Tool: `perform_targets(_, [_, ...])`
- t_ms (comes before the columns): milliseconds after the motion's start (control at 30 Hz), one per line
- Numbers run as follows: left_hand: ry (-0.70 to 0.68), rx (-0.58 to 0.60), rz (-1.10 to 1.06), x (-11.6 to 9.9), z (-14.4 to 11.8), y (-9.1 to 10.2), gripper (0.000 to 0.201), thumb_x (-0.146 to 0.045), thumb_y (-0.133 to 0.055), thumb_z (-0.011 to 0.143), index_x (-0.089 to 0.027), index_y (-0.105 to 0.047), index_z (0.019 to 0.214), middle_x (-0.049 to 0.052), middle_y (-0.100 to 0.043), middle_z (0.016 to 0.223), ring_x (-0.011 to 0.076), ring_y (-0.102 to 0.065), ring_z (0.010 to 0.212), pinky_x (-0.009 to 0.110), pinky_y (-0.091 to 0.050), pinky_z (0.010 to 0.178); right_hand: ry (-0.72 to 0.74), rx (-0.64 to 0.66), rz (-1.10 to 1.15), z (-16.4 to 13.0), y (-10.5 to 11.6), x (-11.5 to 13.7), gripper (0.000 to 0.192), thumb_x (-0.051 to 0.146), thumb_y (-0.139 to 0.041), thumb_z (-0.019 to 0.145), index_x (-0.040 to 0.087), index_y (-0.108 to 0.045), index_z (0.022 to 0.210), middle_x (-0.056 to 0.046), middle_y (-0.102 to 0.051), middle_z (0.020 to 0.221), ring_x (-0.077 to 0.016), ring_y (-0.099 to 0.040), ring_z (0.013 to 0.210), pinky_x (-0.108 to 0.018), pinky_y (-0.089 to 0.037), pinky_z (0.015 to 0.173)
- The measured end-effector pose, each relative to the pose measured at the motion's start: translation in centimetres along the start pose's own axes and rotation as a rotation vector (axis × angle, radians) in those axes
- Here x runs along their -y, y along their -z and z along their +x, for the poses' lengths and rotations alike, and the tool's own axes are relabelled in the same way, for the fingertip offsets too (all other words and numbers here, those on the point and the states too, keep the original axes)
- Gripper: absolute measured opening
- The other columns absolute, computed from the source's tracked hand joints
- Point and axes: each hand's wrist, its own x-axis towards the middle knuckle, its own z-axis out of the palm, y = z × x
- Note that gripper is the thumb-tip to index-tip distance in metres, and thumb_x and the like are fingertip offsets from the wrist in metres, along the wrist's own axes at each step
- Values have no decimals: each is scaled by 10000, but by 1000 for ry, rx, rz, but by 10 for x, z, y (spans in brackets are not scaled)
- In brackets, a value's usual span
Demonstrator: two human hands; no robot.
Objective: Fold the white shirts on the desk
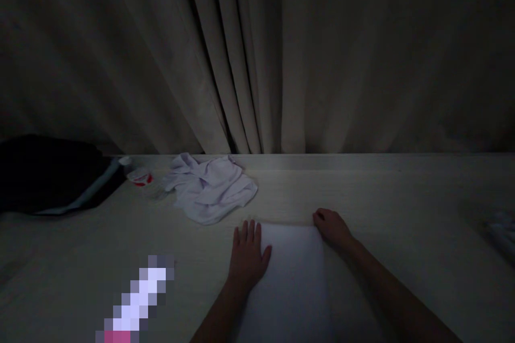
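Note:
A smooth white cloth lies flat in a long, neat rectangle at the lower middle, running off the bottom edge of the view. My left hand rests palm down on its far left corner, fingers stretched forward and thumb spread inward. At the far right corner, my right hand is closed, with thumb and forefinger pinched at the cloth's edge. Beyond my left hand lies a crumpled white garment, apart from the flat cloth.
Beige curtains hang behind the pale surface. A clear plastic bottle with a red-marked label lies left of the crumpled garment, beside a dark bag-like bundle. A greyish bundle sits at the right edge. A pixelated patch covers the lower left.

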Motion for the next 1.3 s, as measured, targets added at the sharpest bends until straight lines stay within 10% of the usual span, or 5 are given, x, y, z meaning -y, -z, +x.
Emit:
perform_targets(367, [-96,22,-70,4,6,-16,713,-552,-336,841,-110,-254,1394,171,-345,1461,288,-280,1372,450,-317,1122,7,63,224,6,-15,-6,242,304,-387,823,202,-605,813,-25,-677,731,-131,-604,667,-220,-407,585])
perform_targets(1133, [-138,54,-62,2,10,-20,785,-624,-323,816,-126,-196,1410,153,-296,1489,299,-225,1388,478,-305,1127,59,1,-355,6,-10,-12,351,434,-348,903,201,-606,851,-96,-691,771,-227,-641,718,-306,-361,613])
perform_targets(1300, [-161,-39,-43,-8,10,4,748,-562,-377,823,-95,-246,1392,184,-343,1461,318,-246,1381,502,-303,1115,58,-60,-310,-6,6,-7,337,392,-299,923,206,-576,873,-55,-668,823,-176,-617,751,-282,-397,634])
